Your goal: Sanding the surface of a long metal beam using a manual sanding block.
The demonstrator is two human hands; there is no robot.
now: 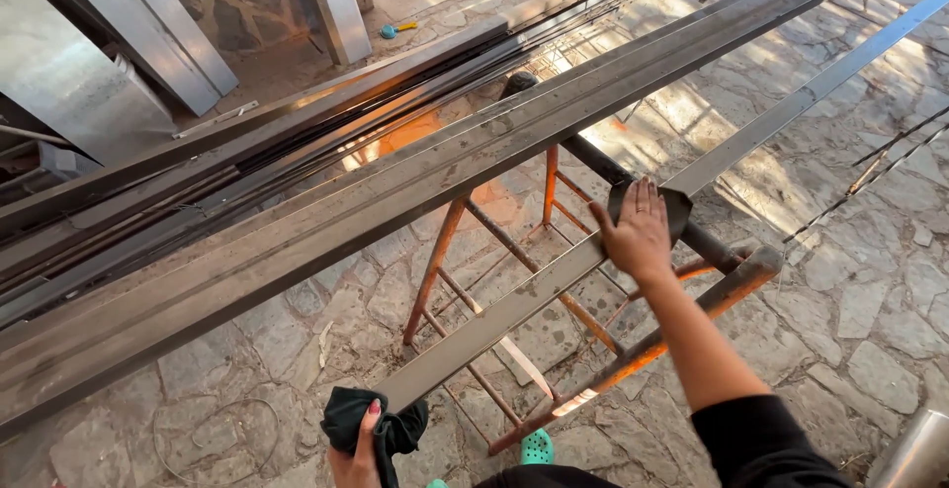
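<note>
My right hand [636,234] lies flat, fingers spread, pressing a dark sheet of abrasive paper [672,207] onto a long grey metal bar [514,305]. The bar runs diagonally from near me up to the far right and rests on a rusty orange trestle [732,285]. My left hand [358,456] grips a bunched black cloth [348,416] wrapped around the near end of the same bar.
Wide steel profiles [326,216] lie side by side across the trestle to the left, with thin dark rods [326,137] behind them. Metal sheets [148,33] lean on a stone wall. Stone paving [870,300] spreads below. Thin rods [880,172] lie on it at right.
</note>
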